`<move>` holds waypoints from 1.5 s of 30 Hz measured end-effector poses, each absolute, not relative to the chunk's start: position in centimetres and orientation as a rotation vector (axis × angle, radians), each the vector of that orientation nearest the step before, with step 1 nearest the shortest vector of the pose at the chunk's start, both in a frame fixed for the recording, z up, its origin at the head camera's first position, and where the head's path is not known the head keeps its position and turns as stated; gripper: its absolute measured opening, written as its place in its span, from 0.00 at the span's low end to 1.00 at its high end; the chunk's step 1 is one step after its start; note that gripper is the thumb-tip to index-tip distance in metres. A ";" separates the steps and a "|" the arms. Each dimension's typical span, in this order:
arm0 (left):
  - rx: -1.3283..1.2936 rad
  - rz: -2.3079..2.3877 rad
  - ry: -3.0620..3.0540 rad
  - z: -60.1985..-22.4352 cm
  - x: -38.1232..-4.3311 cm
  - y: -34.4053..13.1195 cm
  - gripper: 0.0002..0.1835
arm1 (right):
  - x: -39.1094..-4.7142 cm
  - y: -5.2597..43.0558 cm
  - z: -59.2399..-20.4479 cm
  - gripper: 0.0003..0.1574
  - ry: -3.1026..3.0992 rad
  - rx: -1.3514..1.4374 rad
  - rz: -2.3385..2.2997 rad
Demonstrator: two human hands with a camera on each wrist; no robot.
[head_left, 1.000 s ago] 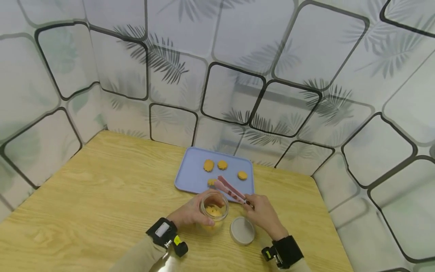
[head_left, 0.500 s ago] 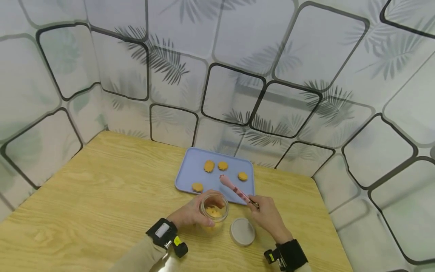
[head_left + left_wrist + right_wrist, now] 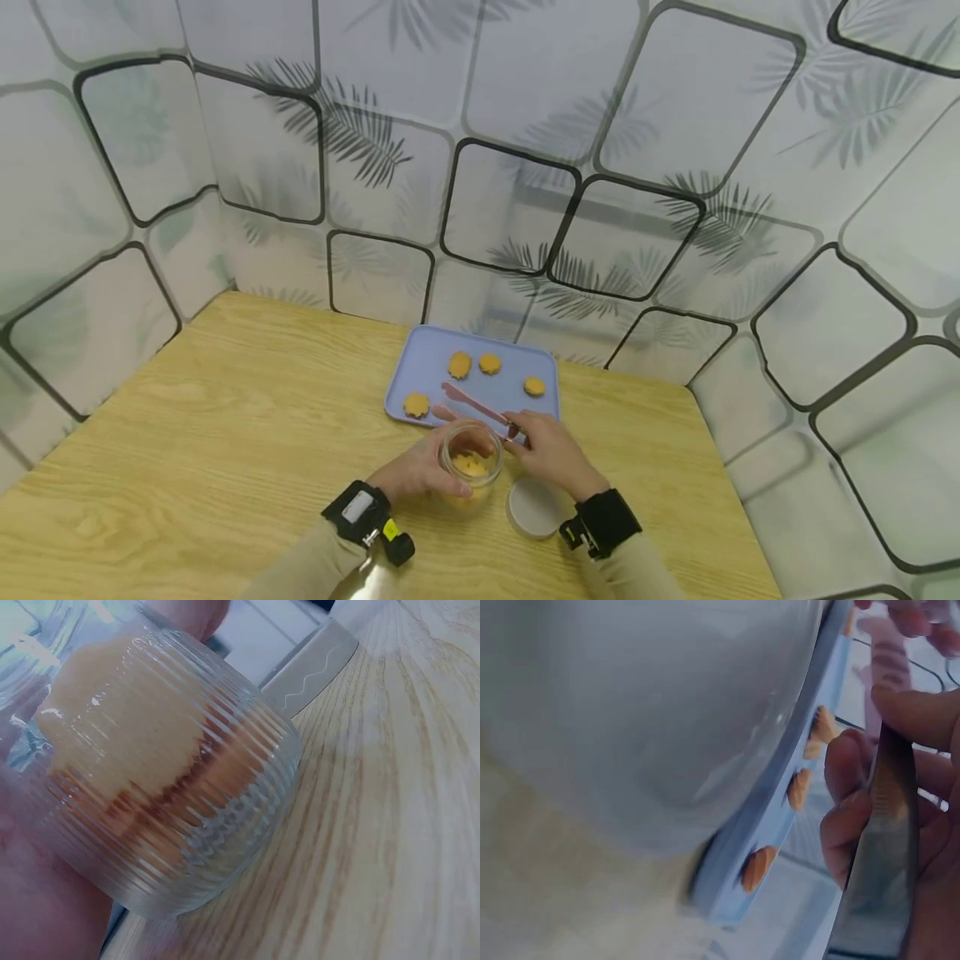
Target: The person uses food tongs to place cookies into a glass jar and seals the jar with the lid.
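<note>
My left hand [image 3: 411, 473] grips a ribbed glass jar [image 3: 472, 457] that stands on the wooden table just in front of the blue tray [image 3: 433, 354]. Orange cookies [image 3: 142, 750] fill the jar's lower part. With its fingers curled round the handle end, my right hand [image 3: 551, 454] holds pink tongs [image 3: 476, 405]. The tongs point left over the tray's front part, their tips near a cookie [image 3: 415, 405] at the tray's front left corner. Three more cookies [image 3: 490, 363] lie further back on the tray. In the right wrist view the tongs [image 3: 889, 787] run up past my fingers [image 3: 847, 802].
The jar's round grey lid [image 3: 534, 507] lies on the table to the right of the jar, beside my right wrist. Patterned wall panels close in the table [image 3: 225, 433] at the back and on both sides. Bare wood stretches to the left.
My right hand has moved left, closer to the jar, and swung the tongs' tips left and lower over the tray. The front cookie, near the tips a second ago, now lies further left.
</note>
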State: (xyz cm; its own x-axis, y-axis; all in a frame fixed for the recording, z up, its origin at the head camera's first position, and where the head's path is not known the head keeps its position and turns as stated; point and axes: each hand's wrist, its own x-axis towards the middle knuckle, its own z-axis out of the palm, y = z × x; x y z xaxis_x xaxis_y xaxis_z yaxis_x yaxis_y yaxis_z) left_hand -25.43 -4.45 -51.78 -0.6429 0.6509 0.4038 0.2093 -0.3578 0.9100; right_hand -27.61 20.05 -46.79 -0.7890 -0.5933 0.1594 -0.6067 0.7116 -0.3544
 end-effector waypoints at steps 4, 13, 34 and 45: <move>1.075 2.055 1.583 -51.9 -25.2 -4.6 0.46 | -29.0 18.6 -46.9 0.20 -2.852 1.158 0.602; 1.087 2.066 1.602 -51.9 -25.3 -4.4 0.42 | -30.6 17.1 -47.0 0.21 -2.869 1.244 0.608; 1.147 2.078 1.583 -52.2 -25.7 -4.4 0.42 | -30.5 18.2 -47.0 0.09 -2.762 1.253 0.601; 1.146 2.064 1.596 -51.8 -25.6 -4.3 0.38 | -27.6 22.4 -44.6 0.18 -2.770 1.096 0.806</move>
